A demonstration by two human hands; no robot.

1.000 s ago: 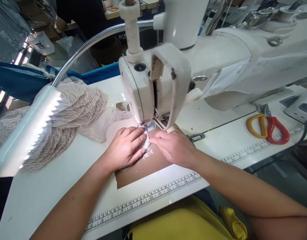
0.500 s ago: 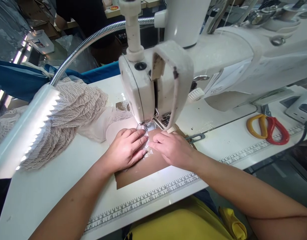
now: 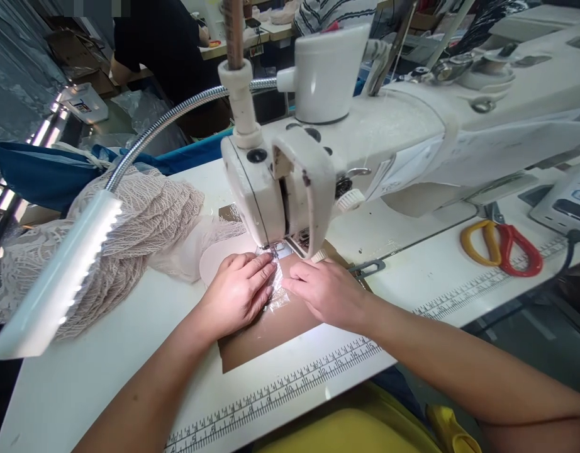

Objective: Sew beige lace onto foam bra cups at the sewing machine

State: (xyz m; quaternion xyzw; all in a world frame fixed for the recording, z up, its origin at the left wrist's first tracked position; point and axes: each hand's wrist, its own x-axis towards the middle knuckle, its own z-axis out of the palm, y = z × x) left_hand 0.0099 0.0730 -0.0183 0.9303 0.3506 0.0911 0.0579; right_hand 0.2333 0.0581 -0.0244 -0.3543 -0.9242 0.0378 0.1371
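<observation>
Item 1: pale cloth piece (image 3: 277, 275), small, partly covered. Placed between the two hands, its forward end at the foot of the sewing machine (image 3: 255, 189). Long axis runs roughly from the machine toward the person, leaning slightly.

Item 2: left hand (image 3: 240, 286), the nearer of the pair. Laid over the piece's left side, palm down, fingers stretched forward and close together, spread on the cloth rather than closed round it.

Item 3: right hand (image 3: 328, 289), on the opposite side. Fingers curled, leading fingertip at the cloth's right edge; whether it pinches anything I cannot tell from here. The hands are apart, a narrow strip of cloth showing between.

Item 4: brown card (image 3: 252, 349), flat on the bench (image 3: 105, 358) beneath both hands.

Item 5: lace stack (image 3: 153, 214), layered, beyond the left hand, behind the lamp (image 3: 63, 277).

Item 6: scissors (image 3: 523, 251), red and yellow handles, well to the right of the right hand.

Containers: plastic tub (image 3: 85, 104), beyond the bench, contents not made out; clear plastic bag (image 3: 146, 113), crumpled beside it, contents likewise unclear; cardboard box (image 3: 73, 53), farther back, its inside not readable.
</observation>
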